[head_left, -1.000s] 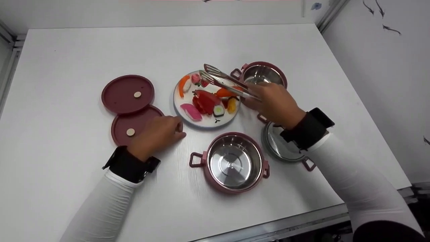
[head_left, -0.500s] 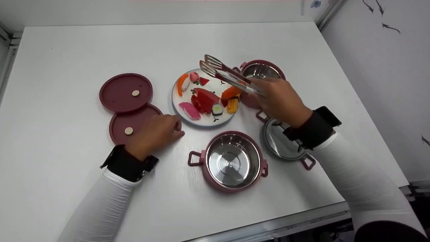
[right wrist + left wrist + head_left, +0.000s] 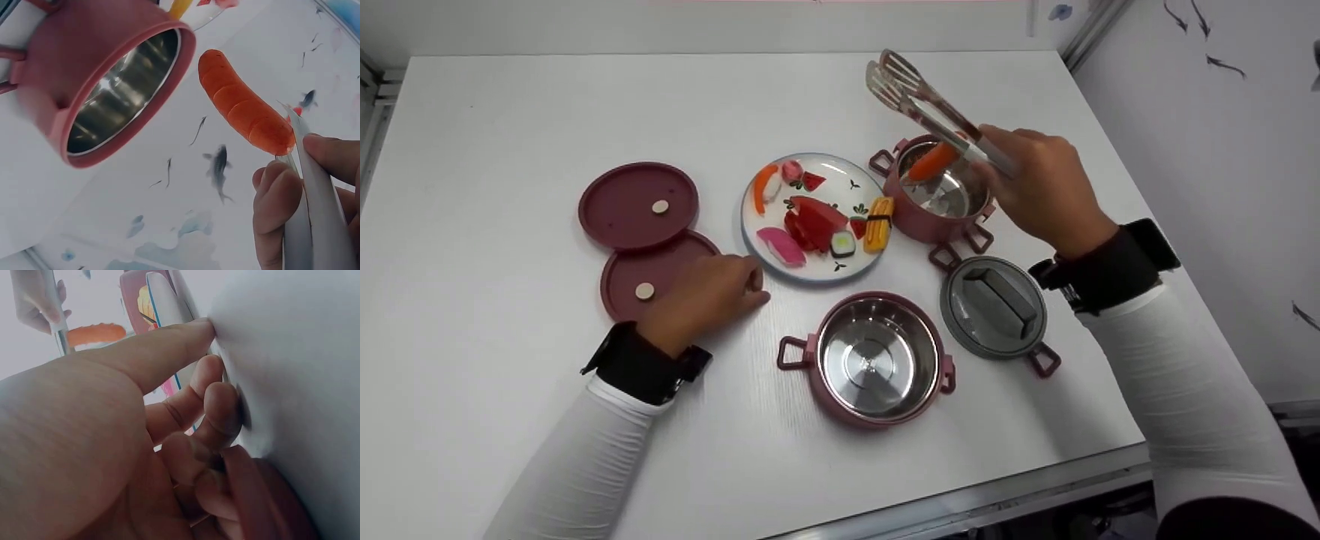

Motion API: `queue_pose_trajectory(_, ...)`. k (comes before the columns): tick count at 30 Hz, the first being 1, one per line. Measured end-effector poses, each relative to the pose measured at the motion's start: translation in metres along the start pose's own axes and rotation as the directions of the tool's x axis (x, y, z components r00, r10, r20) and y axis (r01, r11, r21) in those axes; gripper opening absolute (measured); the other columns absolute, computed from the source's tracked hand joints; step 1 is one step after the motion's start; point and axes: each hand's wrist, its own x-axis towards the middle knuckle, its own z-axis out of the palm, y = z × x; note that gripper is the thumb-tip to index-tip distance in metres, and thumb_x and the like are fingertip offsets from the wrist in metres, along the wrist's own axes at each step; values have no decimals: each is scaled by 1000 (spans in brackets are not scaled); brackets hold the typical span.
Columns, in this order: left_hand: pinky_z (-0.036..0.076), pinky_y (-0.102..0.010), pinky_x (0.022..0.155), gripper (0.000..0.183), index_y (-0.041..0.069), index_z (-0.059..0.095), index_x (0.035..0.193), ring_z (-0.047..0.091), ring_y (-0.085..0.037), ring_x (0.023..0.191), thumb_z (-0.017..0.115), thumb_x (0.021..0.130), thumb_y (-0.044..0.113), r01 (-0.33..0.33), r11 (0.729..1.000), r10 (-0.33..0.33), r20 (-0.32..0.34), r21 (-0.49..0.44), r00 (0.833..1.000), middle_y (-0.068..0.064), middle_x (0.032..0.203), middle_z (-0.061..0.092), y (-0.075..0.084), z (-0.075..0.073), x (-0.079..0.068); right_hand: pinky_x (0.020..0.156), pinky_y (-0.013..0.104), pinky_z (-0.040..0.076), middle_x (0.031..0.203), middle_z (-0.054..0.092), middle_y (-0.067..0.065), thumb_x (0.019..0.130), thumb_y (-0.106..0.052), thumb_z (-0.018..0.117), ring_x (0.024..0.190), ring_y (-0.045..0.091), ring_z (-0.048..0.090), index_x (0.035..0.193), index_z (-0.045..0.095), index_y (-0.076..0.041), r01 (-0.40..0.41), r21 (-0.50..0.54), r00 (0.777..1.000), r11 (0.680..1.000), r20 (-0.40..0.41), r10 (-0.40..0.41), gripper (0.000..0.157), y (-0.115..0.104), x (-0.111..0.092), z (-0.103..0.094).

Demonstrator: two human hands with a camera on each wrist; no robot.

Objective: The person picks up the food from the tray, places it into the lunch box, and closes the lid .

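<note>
My right hand (image 3: 1046, 187) grips metal serving tongs (image 3: 934, 112), their slotted heads pointing to the far left. An orange sausage-shaped piece with scored lines (image 3: 244, 104) is at the tongs, close to the fingers. In the head view it overlaps the mouth of the far pink pot (image 3: 919, 217), which has a steel inside. My left hand (image 3: 709, 296), fingers loosely curled, rests over the edge of the lower maroon lid (image 3: 624, 289) and holds nothing. Between the hands stands a white plate (image 3: 836, 169) with several toy sushi pieces, among them a yellow one (image 3: 879, 225) at its right rim.
A larger pink pot (image 3: 877, 420) with side handles stands in front of the plate. A grey lid with a bar handle (image 3: 994, 307) lies to its right. Another maroon lid (image 3: 637, 202) overlaps the lower one. The table's front edge (image 3: 960, 502) runs near the forearms.
My right hand has moved right and away with the tongs, carrying the orange piece from the plate to the far pot. The grey lid is now fully uncovered. My left hand stays put.
</note>
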Motion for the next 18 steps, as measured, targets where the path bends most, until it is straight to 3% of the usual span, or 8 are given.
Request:
queue_pose_trajectory(9,45,-35,73,13,15,64,93,57,-21,81,66,94,27,5,1000,-5,-2,-11,1000,-1,85,65,0,0,-2,74,56,51,101,71,29,94,-10,67,86,44,67,124,64,6,-67,-75,997,995,43,70,34,38,-16,11)
queue_pose_trajectory(18,45,-35,72,13,16,64,93,57,-21,81,67,94,29,17,1000,-17,9,-2,1000,0,86,65,1,-2,-2,72,53,49,97,70,28,94,-10,68,83,41,65,124,65,4,-116,-40,992,992,46,118,34,38,-20,14)
